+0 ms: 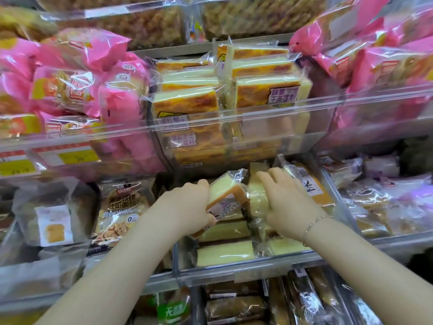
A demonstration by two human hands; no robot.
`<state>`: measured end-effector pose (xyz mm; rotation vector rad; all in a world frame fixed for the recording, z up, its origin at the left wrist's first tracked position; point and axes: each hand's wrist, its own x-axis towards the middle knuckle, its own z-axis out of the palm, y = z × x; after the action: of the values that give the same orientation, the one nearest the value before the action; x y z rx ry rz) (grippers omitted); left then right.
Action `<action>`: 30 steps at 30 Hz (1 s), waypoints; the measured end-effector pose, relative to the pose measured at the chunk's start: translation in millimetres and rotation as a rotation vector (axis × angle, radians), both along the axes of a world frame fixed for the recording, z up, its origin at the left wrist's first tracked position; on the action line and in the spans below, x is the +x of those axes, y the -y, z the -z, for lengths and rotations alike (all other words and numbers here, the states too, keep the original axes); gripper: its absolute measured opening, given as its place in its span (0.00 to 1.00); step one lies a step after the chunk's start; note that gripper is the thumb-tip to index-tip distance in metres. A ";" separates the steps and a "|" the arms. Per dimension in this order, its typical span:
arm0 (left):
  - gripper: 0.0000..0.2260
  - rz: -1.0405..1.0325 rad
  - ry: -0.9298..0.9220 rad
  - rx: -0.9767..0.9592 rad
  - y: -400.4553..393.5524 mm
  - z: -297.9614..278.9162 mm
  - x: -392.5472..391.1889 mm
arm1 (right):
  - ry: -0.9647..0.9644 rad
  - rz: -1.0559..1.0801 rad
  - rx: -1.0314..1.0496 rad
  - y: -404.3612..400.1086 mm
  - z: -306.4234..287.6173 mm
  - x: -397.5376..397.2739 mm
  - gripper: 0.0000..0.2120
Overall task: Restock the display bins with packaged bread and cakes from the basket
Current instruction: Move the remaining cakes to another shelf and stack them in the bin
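Packaged cake slice [226, 195] sits tilted in our left hand [187, 207], whose grip curls around its lower end, just above the clear bin [234, 269] of matching yellow cake packs [225, 253]. Our right hand [288, 205] rests on the packs beside it, fingers spread and lightly bent, holding nothing that we can see. Pink bread bags [70, 90] fill the shelf above.

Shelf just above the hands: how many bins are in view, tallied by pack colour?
Pink-pack bins: 2, the left bin and the right bin
Yellow-cake bins: 1, the centre bin
Total: 3
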<state>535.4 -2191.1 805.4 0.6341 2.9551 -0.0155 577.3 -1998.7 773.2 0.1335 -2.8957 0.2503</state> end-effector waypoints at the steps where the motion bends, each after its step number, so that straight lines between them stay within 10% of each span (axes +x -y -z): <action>1: 0.19 -0.006 -0.014 -0.006 -1.3 0.9 0.5 | -0.043 -0.003 0.023 -3.8 4.4 1.8 0.22; 12: 0.20 -0.029 -0.035 -0.093 -9.6 1.2 1.0 | -0.118 -0.031 0.327 -13.6 -1.9 -2.5 0.19; 30: 0.20 0.050 -0.249 -0.255 -25.1 57.0 -29.4 | -0.145 0.056 0.029 -53.8 -26.0 -14.2 0.16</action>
<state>506.0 -2166.0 748.4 0.7148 3.0927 -0.5022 563.2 -1944.9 799.2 0.0719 -2.7545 0.1806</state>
